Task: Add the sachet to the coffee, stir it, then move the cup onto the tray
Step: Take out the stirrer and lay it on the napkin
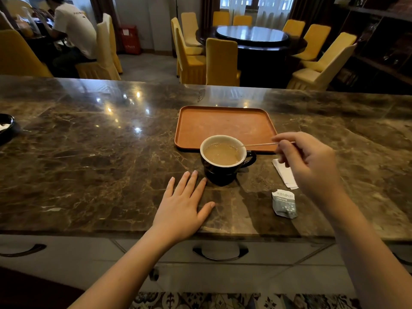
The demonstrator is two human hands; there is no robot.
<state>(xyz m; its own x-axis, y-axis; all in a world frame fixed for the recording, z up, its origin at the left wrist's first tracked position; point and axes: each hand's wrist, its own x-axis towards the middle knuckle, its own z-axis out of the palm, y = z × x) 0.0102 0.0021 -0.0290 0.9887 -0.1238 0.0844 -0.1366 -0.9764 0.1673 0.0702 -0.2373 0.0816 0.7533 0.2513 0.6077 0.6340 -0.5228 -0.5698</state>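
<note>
Left hand (pixel 181 205): flat on the marble surface (pixel 89 157), fingers spread wide, just beside the cup (pixel 225 159). Sachet (pixel 285 203): torn, lying right of the cup. Right hand (pixel 308 161): fingers pinching a stirrer (pixel 259 144) dipped in the coffee. Tray (pixel 225 126): just behind the cup.

Your counter (pixel 89 152) is dark brown marble, veined with paler tan and white streaks. On it you have an orange-brown tray (pixel 223 123), plain and unpatterned. Your cup (pixel 225 172) is black outside with a white inner wall, and the coffee (pixel 221 153) in it is a milky beige. The stirrer (pixel 259 144) you hold is pale, almost white. The sachet (pixel 285 204) is grey-teal with white lettering and small white dots. Beside it your napkin (pixel 284 173) is plain white. The chairs (pixel 221 61) beyond wear yellow covers.
</note>
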